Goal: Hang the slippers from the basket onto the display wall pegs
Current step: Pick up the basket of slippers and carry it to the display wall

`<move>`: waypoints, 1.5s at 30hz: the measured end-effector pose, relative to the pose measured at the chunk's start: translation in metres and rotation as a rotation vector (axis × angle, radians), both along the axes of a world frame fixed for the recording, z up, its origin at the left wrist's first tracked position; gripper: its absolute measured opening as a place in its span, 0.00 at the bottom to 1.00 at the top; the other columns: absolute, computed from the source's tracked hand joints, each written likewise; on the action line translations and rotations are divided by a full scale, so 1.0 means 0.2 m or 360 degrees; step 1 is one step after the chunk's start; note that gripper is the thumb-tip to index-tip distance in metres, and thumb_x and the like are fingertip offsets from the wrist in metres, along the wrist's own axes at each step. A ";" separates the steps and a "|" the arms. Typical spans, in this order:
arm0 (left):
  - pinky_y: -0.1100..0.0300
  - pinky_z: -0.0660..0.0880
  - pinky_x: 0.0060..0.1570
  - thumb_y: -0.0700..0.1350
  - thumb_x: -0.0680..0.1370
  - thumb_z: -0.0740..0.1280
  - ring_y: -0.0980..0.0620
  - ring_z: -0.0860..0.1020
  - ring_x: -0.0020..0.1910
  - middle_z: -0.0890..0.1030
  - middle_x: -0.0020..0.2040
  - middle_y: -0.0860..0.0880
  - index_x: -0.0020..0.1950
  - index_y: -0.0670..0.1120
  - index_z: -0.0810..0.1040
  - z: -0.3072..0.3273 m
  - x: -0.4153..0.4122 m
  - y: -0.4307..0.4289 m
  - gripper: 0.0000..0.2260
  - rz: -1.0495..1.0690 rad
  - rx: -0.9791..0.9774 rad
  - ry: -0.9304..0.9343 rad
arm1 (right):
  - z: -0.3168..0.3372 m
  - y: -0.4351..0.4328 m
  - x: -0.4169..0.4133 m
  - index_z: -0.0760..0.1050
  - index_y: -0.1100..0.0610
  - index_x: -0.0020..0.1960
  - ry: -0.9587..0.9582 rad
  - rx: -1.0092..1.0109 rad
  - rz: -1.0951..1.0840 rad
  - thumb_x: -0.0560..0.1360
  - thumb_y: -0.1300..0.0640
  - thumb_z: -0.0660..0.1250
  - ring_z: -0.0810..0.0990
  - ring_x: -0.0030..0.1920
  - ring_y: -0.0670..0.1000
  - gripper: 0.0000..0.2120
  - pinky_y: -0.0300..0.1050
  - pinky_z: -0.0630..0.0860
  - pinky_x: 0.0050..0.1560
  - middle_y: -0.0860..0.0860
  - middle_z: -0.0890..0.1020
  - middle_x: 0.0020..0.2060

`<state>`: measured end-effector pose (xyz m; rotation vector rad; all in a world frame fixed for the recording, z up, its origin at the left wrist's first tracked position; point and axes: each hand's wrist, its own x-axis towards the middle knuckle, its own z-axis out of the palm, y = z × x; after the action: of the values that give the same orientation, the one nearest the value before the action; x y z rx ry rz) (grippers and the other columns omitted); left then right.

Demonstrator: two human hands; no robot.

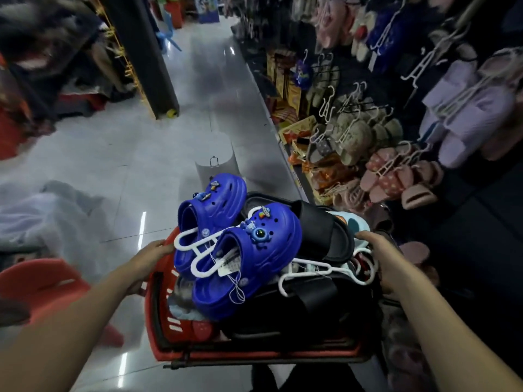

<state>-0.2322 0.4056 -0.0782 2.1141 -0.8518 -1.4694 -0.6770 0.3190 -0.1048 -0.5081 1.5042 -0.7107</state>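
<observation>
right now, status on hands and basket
Left hand, right hand grip red basket rims. Blue clogs on top, on white hanger. Grey object on floor ahead.

Arms outstretched, left hand [149,260] and right hand [388,261] grip the basket [254,355].

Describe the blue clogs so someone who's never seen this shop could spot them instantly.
Start at the red basket held between the left hand and right hand, low in the frame. The blue clogs lie on top of its pile, toward the left, on a white hanger. Unlike the black slides beside them, they are bright blue with small charms on the uppers.
</observation>
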 end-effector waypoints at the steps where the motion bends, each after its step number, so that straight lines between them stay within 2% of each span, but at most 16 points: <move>1: 0.51 0.79 0.42 0.60 0.65 0.73 0.42 0.84 0.45 0.86 0.47 0.47 0.58 0.53 0.79 -0.04 0.08 -0.10 0.24 -0.0016 0.0035 -0.0052 | -0.01 -0.07 0.04 0.81 0.59 0.50 0.0014 0.0024 0.0008 0.66 0.46 0.69 0.81 0.47 0.62 0.20 0.57 0.74 0.55 0.61 0.83 0.40; 3: 0.43 0.78 0.49 0.62 0.58 0.77 0.43 0.84 0.47 0.85 0.50 0.49 0.59 0.60 0.76 -0.15 0.28 -0.34 0.31 0.0029 0.0045 -0.0149 | -0.01 -0.22 0.11 0.81 0.60 0.50 0.0022 0.0042 -0.0004 0.66 0.46 0.69 0.81 0.46 0.62 0.20 0.57 0.74 0.54 0.62 0.83 0.41; 5: 0.40 0.77 0.51 0.58 0.60 0.77 0.43 0.83 0.49 0.84 0.52 0.49 0.60 0.62 0.73 -0.15 0.34 -0.52 0.30 0.0062 0.0069 -0.0184 | -0.05 -0.38 0.18 0.81 0.61 0.52 0.0018 0.0044 -0.0036 0.66 0.46 0.69 0.81 0.47 0.63 0.22 0.56 0.74 0.53 0.62 0.83 0.43; 7: 0.43 0.75 0.47 0.51 0.69 0.74 0.43 0.80 0.49 0.82 0.51 0.48 0.60 0.62 0.71 -0.09 0.32 -0.71 0.23 0.0092 0.0102 -0.0191 | -0.08 -0.56 0.24 0.81 0.60 0.54 0.0033 0.0066 -0.0063 0.62 0.44 0.70 0.82 0.50 0.63 0.27 0.59 0.75 0.58 0.62 0.84 0.48; 9: 0.45 0.74 0.44 0.47 0.72 0.72 0.43 0.79 0.48 0.81 0.51 0.47 0.62 0.61 0.70 -0.08 0.35 -0.92 0.22 0.0049 0.0117 -0.0199 | -0.12 -0.75 0.30 0.81 0.59 0.54 0.0062 0.0080 -0.0082 0.62 0.44 0.71 0.82 0.52 0.65 0.26 0.62 0.73 0.60 0.62 0.84 0.50; 13: 0.49 0.73 0.39 0.44 0.73 0.71 0.44 0.79 0.47 0.81 0.50 0.46 0.65 0.59 0.69 -0.15 0.45 -1.38 0.24 0.0030 0.0131 -0.0224 | -0.18 -1.14 0.41 0.81 0.57 0.54 0.0075 0.0091 -0.0081 0.65 0.45 0.70 0.83 0.51 0.64 0.23 0.63 0.74 0.62 0.62 0.85 0.49; 18: 0.52 0.74 0.37 0.44 0.72 0.73 0.46 0.79 0.46 0.81 0.49 0.48 0.66 0.59 0.68 -0.14 0.54 -1.94 0.26 -0.0080 0.0142 -0.0231 | -0.31 -1.55 0.45 0.81 0.54 0.58 -0.0017 0.0186 -0.0133 0.54 0.41 0.76 0.83 0.52 0.62 0.35 0.64 0.74 0.62 0.58 0.84 0.53; 21: 0.54 0.74 0.37 0.44 0.71 0.74 0.47 0.80 0.44 0.81 0.48 0.48 0.67 0.58 0.67 -0.12 0.56 -2.26 0.28 -0.0192 0.0105 -0.0241 | -0.29 -1.70 0.50 0.81 0.55 0.58 -0.0005 0.0186 -0.0258 0.58 0.43 0.74 0.83 0.52 0.62 0.30 0.64 0.74 0.63 0.59 0.85 0.50; 26: 0.45 0.77 0.43 0.47 0.71 0.74 0.43 0.81 0.47 0.81 0.51 0.46 0.65 0.63 0.65 -0.14 0.60 -2.83 0.28 -0.0450 0.0173 -0.0233 | -0.21 -1.86 0.62 0.83 0.60 0.54 -0.0056 0.0114 -0.0537 0.66 0.49 0.71 0.82 0.53 0.63 0.21 0.63 0.73 0.64 0.62 0.84 0.49; 28: 0.39 0.76 0.50 0.47 0.71 0.74 0.42 0.80 0.50 0.81 0.54 0.46 0.64 0.63 0.65 -0.17 0.58 -3.06 0.27 -0.0614 0.0167 -0.0244 | -0.21 -1.88 0.68 0.83 0.61 0.53 -0.0069 0.0092 -0.0697 0.69 0.52 0.70 0.83 0.51 0.63 0.17 0.60 0.74 0.60 0.63 0.84 0.48; 30: 0.39 0.74 0.52 0.47 0.72 0.74 0.43 0.78 0.51 0.79 0.55 0.46 0.64 0.63 0.65 -0.21 0.53 -3.29 0.27 -0.0795 0.0134 -0.0225 | -0.21 -1.85 0.75 0.83 0.61 0.51 -0.0081 0.0073 -0.0895 0.71 0.52 0.69 0.84 0.45 0.61 0.14 0.55 0.77 0.54 0.61 0.85 0.44; 34: 0.48 0.74 0.45 0.42 0.73 0.72 0.45 0.79 0.44 0.80 0.49 0.47 0.66 0.59 0.65 -0.19 0.35 -3.67 0.27 -0.1199 0.0067 -0.0210 | -0.18 -1.77 0.91 0.82 0.60 0.49 -0.0080 0.0023 -0.1325 0.74 0.54 0.67 0.84 0.36 0.56 0.10 0.46 0.78 0.41 0.57 0.85 0.38; 37: 0.56 0.72 0.37 0.41 0.74 0.70 0.47 0.79 0.41 0.80 0.48 0.47 0.69 0.57 0.66 -0.19 0.14 -3.86 0.27 -0.1467 0.0011 -0.0237 | -0.17 -1.65 1.02 0.81 0.60 0.46 -0.0157 0.0029 -0.1648 0.70 0.51 0.69 0.81 0.31 0.56 0.12 0.43 0.76 0.35 0.56 0.83 0.32; 40: 0.58 0.70 0.33 0.38 0.74 0.70 0.50 0.77 0.39 0.79 0.52 0.45 0.70 0.53 0.66 -0.22 -0.10 -3.96 0.27 -0.1763 -0.0071 -0.0240 | -0.23 -1.55 1.11 0.81 0.59 0.47 -0.0169 0.0036 -0.1930 0.71 0.52 0.69 0.81 0.30 0.55 0.11 0.44 0.75 0.35 0.55 0.83 0.31; 42: 0.58 0.70 0.34 0.38 0.73 0.71 0.50 0.76 0.39 0.77 0.54 0.45 0.69 0.53 0.66 -0.25 -0.25 -3.99 0.28 -0.1910 -0.0074 -0.0235 | -0.25 -1.50 1.15 0.80 0.58 0.43 -0.0200 -0.0010 -0.2100 0.74 0.55 0.66 0.81 0.28 0.53 0.08 0.41 0.77 0.29 0.55 0.83 0.29; 45: 0.58 0.71 0.35 0.41 0.67 0.75 0.49 0.77 0.43 0.77 0.61 0.45 0.70 0.54 0.65 -0.30 -0.45 -4.02 0.35 -0.2135 -0.0093 -0.0218 | -0.29 -1.44 1.19 0.79 0.59 0.44 -0.0214 -0.0023 -0.2299 0.75 0.56 0.65 0.81 0.26 0.53 0.08 0.41 0.77 0.27 0.56 0.82 0.28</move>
<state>-0.3217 -0.3984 -0.1376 1.5170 -2.5995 -1.7176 -0.4391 0.0310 -0.1628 0.7492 1.5812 -1.7852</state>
